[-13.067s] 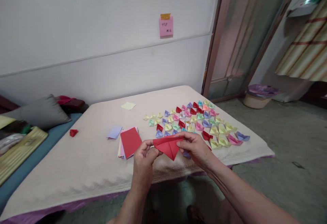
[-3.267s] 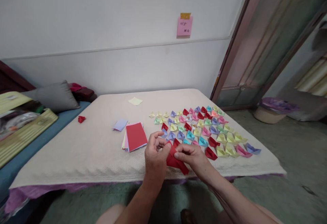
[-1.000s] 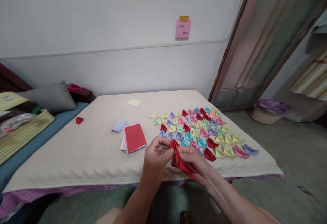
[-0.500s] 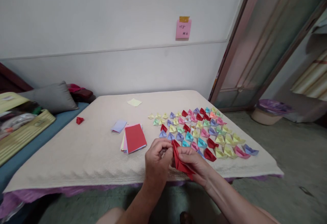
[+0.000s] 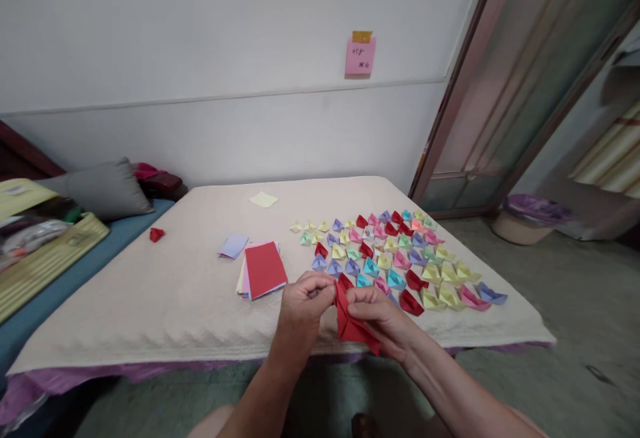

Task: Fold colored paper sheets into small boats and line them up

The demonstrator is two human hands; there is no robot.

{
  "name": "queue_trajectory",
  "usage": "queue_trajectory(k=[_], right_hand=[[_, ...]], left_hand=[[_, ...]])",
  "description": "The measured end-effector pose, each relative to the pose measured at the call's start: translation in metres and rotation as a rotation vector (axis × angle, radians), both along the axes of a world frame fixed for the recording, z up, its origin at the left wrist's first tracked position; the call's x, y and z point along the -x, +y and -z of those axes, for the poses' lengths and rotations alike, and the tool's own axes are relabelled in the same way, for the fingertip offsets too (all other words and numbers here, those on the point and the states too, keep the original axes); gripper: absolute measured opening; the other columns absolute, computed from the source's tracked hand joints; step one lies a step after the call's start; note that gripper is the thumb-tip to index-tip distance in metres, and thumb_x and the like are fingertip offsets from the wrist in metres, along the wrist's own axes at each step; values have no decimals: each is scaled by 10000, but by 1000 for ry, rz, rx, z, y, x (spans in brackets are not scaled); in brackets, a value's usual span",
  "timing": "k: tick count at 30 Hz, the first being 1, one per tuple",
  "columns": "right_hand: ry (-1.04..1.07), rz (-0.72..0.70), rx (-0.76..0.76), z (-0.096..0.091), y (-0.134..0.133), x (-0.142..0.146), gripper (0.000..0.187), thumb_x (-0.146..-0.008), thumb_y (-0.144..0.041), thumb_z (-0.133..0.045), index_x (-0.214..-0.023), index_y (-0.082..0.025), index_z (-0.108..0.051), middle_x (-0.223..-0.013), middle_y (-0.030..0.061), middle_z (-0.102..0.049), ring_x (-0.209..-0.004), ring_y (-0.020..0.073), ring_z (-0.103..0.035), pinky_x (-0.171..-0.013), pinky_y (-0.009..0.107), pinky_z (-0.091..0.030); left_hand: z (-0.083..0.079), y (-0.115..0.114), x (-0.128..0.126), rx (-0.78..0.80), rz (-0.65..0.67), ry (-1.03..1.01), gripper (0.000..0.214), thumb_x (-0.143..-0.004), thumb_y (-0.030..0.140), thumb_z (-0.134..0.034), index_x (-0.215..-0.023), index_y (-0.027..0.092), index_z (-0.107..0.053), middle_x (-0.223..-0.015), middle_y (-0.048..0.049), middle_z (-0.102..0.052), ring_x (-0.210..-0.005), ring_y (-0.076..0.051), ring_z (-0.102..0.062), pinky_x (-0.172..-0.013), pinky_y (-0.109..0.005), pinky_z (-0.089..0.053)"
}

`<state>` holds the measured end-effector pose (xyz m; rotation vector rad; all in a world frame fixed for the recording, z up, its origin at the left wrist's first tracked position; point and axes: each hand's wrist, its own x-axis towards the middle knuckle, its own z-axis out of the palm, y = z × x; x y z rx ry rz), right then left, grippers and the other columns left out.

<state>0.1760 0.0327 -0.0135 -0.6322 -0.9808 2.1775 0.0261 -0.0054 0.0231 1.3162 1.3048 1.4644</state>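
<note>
A partly folded sheet of red paper (image 5: 353, 329) is held up between my two hands, above the table's front edge. My left hand (image 5: 303, 305) pinches its upper left edge between thumb and fingers. Gripping the paper's right side, my right hand (image 5: 379, 315) has its thumb lying across the front. Folds and an opened flap show on the red paper, and its right part is behind my fingers. Just beyond my hands stand rows of small folded paper boats (image 5: 371, 267) in several colours. Left of them lies a stack of coloured paper (image 5: 267, 270) with a red sheet on top.
The table has a cream cloth (image 5: 165, 305). On it lie lilac sheets (image 5: 233, 246), a pale yellow sheet (image 5: 264, 199) and a crumpled-looking red paper piece (image 5: 157, 234). A pink note (image 5: 360, 57) is taped to the wall. A lined bin (image 5: 531, 218) stands at right.
My left hand has shifted slightly left and its pinch has moved to the paper's upper edge. The red paper has spread wider and shows more of its front face.
</note>
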Motion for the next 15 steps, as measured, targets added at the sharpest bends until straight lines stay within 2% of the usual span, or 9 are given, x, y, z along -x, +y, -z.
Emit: queue_trajectory(k=[5,10,12,15], right_hand=[[-59,10,-56,3,2,-1,155,-607,-207,-770,-592,-121,-642,-464,-32,-535,-423,67,-408,-458,205,-267],[-181,97,-159,2,5,-3,152,-617,-207,-756,-586,-126,-632,-484,-36,-533,-439,63,-386,-455,205,-235],[-226,116,-211,0,6,-4,161,-610,-207,-759,-571,-127,-625,-470,-43,-514,-438,60,-370,-453,207,-227],[-259,122,-265,-3,5,-4,153,-611,-211,-752,-572,-124,-632,-458,-53,-485,-439,55,-345,-456,209,-213]], left_hand=[[0,0,-1,73,-38,-40,117,-670,172,-608,-557,164,-578,-732,-20,-617,-654,-140,-521,-609,-237,-387],[-1,-1,-1,172,71,-108,321,-796,384,-529,-559,168,-523,-547,13,-470,-566,-125,-429,-563,-235,-345],[0,-1,0,170,71,-76,363,-795,431,-528,-546,167,-512,-540,19,-446,-553,-119,-398,-546,-237,-317],[4,1,1,171,71,8,303,-732,388,-615,-549,161,-531,-528,40,-412,-544,-105,-354,-531,-231,-277]])
